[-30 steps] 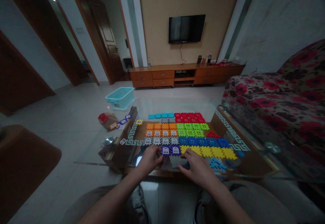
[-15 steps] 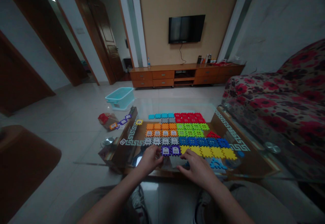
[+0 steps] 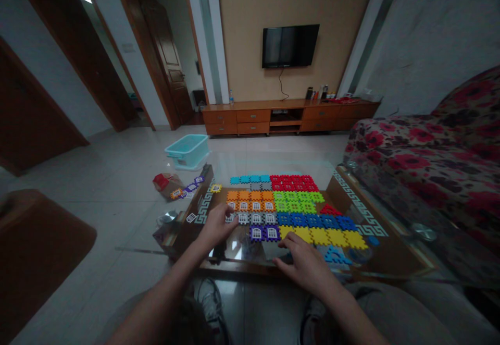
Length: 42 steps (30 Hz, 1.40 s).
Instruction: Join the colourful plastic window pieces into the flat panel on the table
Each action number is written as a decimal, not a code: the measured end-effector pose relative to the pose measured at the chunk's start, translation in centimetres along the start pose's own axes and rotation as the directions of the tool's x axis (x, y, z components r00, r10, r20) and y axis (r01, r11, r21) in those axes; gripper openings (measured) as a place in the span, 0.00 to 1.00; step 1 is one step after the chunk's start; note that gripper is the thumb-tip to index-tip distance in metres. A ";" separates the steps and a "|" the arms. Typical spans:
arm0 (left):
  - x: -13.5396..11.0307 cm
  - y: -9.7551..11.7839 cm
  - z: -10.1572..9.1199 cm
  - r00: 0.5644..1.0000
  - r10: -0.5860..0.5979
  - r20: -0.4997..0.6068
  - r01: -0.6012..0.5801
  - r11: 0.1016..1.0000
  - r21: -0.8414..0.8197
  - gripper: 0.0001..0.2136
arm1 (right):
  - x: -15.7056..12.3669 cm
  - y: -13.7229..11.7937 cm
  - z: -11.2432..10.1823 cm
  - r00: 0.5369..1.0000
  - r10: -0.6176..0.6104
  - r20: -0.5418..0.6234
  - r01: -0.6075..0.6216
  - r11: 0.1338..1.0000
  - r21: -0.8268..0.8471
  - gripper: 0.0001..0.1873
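Observation:
My left hand (image 3: 217, 225) is over the left end of the row of grey window tiles (image 3: 255, 218), its thumb and fingers apart with nothing seen between them. The orange window tiles (image 3: 255, 206) lie just beyond its fingertips. Two purple window tiles (image 3: 264, 233) sit joined to the right of that hand. My right hand (image 3: 304, 259) hovers or rests at the near side of the yellow tiles (image 3: 320, 235), thumb spread from the fingers, holding nothing I can see. Part of a blue piece shows behind its thumb. Light blue triangular pieces (image 3: 336, 255) lie to its right.
The glass table also bears blue tiles (image 3: 312, 220), green tiles (image 3: 299, 201), red tiles (image 3: 292, 182) and light blue tiles (image 3: 250, 179). Several purple and orange tiles (image 3: 191, 186) and a yellow tile (image 3: 216, 188) lie at the left. A turquoise bin (image 3: 188, 152) stands on the floor.
My left hand has moved left and away from me, from beside the purple tiles to the end of the grey row. The right hand stays nearly in place.

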<state>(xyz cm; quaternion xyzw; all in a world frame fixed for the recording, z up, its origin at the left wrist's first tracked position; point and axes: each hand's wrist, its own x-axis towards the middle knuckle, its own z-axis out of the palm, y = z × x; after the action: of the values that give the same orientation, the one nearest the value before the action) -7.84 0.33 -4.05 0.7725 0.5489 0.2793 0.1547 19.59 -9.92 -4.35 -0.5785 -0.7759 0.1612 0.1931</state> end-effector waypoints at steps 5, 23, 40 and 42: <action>2.8 -4.2 -2.6 0.996 -0.043 -0.072 0.053 0.989 0.137 0.09 | -0.3 -0.8 0.2 0.999 -0.040 0.019 0.039 0.998 0.055 0.09; 4.7 -14.2 -2.8 0.919 -0.353 -0.175 0.389 0.749 0.537 0.24 | 0.3 -1.2 0.5 0.996 -0.036 0.078 0.028 0.995 0.098 0.06; 5.1 -16.0 -2.9 0.912 -0.370 -0.178 0.404 0.729 0.553 0.23 | 0.5 -1.4 0.3 0.995 -0.009 0.100 -0.001 0.995 0.095 0.03; 5.1 -16.2 -2.9 0.923 -0.353 -0.156 0.378 0.743 0.552 0.21 | 0.5 -1.4 0.2 0.995 -0.006 0.103 -0.004 0.995 0.095 0.03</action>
<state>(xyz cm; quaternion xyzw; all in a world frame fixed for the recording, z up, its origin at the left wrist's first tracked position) -20.68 10.55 -9.18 0.6543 0.7505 0.0815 -0.0442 18.15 -9.85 -3.83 -0.5592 -0.7765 0.2277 0.1802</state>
